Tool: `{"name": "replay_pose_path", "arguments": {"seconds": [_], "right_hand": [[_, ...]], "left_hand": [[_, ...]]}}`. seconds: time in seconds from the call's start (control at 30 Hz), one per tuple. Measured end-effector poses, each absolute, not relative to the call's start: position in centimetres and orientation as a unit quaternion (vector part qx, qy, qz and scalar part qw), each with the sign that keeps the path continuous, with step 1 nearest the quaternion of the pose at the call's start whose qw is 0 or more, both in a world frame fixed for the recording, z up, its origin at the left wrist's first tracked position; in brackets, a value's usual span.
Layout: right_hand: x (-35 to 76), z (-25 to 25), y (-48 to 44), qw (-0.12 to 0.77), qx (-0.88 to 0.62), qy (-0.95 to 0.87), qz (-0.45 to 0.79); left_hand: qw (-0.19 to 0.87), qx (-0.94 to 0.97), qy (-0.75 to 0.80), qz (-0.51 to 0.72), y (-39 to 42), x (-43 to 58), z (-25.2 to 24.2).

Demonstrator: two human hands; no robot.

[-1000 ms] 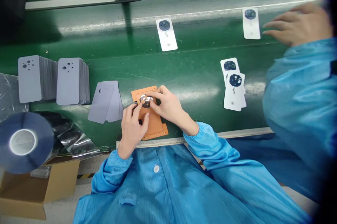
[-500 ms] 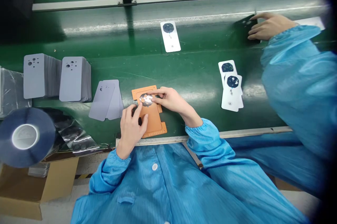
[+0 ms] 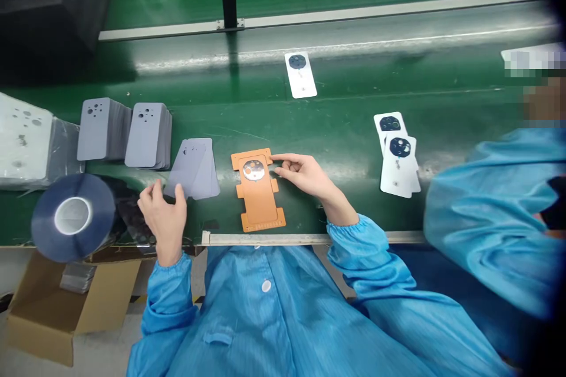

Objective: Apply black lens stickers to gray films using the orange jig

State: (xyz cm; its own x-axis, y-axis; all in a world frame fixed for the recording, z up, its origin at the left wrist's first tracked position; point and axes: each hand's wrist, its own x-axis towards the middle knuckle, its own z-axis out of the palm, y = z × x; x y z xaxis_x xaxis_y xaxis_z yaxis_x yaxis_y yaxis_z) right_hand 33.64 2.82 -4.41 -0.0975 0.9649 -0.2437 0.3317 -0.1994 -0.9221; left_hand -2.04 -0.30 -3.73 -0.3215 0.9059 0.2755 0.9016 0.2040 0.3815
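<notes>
On the green bench lies an orange jig [image 3: 260, 206], with a round, shiny, holed piece [image 3: 253, 169] near its upper end. My right hand [image 3: 306, 177] is at the jig's upper right side, index finger stretched to its edge, thumb apart and nothing held. Well to the left, my left hand [image 3: 163, 212] is open and empty, fingers spread at the lower edge of a few loose grey phone-back-shaped sheets [image 3: 194, 170]. Whether its fingertips touch those sheets I cannot tell.
Left stand two stacks of grey sheets [image 3: 144, 135], a large roll of clear film [image 3: 44, 217] and a plastic-wrapped pack [image 3: 26, 141]. One white panel [image 3: 303, 85] lies at the back, overlapping white panels [image 3: 394, 176] at right. A co-worker's blue sleeve [image 3: 481, 188] reaches in from the right.
My left hand has left the jig and moved left to the loose grey sheets. My right hand has drawn off the round piece to the jig's edge. The view has shifted; the co-worker's hand has withdrawn rightward.
</notes>
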Motion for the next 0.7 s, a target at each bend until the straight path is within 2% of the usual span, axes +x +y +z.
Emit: {"name": "replay_pose_path", "arguments": {"seconds": [0.1,0.37,0.7], "right_hand": [[33.5,-4.1,2.6,0.319,-0.588,-0.543,0.508],[33.5,-3.3,2.1,0.321,-0.581,-0.552,0.504],[34.4,-3.9,1.1,0.334,-0.586,-0.538,0.506]], "left_hand": [[0.027,0.579,0.794,0.184,-0.2,-4.3,-3.9],[0.104,0.548,0.81,0.181,1.4,-5.8,-4.1],[0.191,0.566,0.798,0.08,3.6,-6.0,-2.3]]}}
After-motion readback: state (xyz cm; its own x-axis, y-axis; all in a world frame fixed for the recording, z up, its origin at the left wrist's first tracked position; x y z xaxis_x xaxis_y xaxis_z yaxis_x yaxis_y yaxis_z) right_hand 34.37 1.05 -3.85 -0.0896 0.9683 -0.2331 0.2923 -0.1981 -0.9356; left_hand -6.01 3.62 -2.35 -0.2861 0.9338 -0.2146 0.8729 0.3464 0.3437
